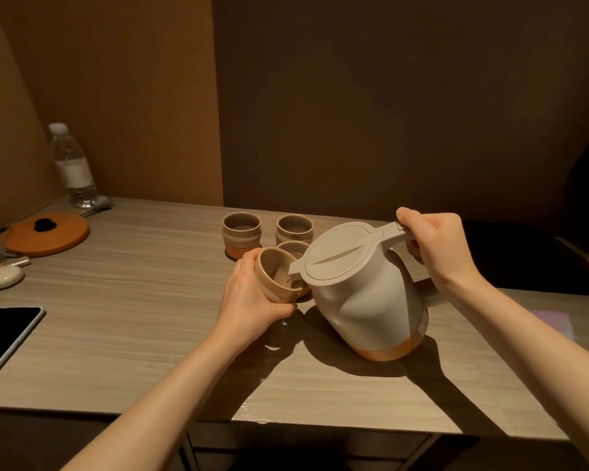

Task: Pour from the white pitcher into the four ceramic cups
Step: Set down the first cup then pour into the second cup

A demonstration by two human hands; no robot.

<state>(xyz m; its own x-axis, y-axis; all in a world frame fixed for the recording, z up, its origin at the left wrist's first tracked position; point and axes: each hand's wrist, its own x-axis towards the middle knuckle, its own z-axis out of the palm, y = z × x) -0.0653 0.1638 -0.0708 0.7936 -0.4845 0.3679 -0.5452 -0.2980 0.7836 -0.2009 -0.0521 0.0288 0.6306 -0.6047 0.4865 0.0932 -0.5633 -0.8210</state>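
Note:
The white pitcher (368,294) with an orange base is tilted to the left, its spout over the mouth of a beige ceramic cup (274,278). My right hand (432,246) grips the pitcher's handle, thumb on the lid lever. My left hand (252,300) holds the cup lifted above the table and tipped toward the spout. Two more cups stand upright behind, one at the back left (241,232) and one at the back right (293,228). A further cup (291,248) is partly hidden behind the held cup and the pitcher's lid.
On the wooden table (133,334) lie an orange round lid (48,232), a water bottle (73,164), a white earbud case (3,277), cables and a black phone (4,338) at the left. Walls rise close behind. The table's front edge runs near my forearms.

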